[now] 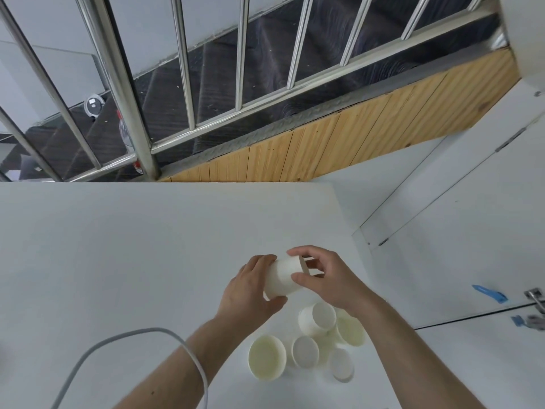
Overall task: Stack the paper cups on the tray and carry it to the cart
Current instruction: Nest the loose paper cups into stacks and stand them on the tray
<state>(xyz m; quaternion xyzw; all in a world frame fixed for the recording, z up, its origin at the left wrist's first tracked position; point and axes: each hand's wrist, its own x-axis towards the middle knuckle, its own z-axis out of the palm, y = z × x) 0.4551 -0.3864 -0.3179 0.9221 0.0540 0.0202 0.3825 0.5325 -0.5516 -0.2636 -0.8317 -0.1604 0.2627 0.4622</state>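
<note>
Both hands are up over the white counter [118, 246], sharing one paper cup [284, 277] that lies tilted on its side in the air. His left hand [250, 293] wraps the wide rim end from the left, thumb underneath and fingers curled over the top. His right hand [327, 278] pinches the narrow base end, thumb on the near side and fingertips over the far edge, so the cup is gripped at both ends.

Below the hands, near the counter's front right part, the other cups sit in a loose cluster. One upright cup [267, 357] stands at the left of the group with its cream inside showing. Just beside it to the right is an upside-down cup [305, 351], greyish base up. Another inverted cup [341, 364] sits at the near right. Behind these, a cup [317, 318] rests tilted with its base towards the viewer, touching an open-mouthed cup [349, 330] at its right, partly hidden by the right forearm.

A grey cable [88, 358] loops across the near left of the counter and over the left forearm. Beyond the counter's far edge there is a wood-panelled ledge [339, 143] and a steel railing [188, 69] in front of dark stairs. No tray shows from where I stand.
</note>
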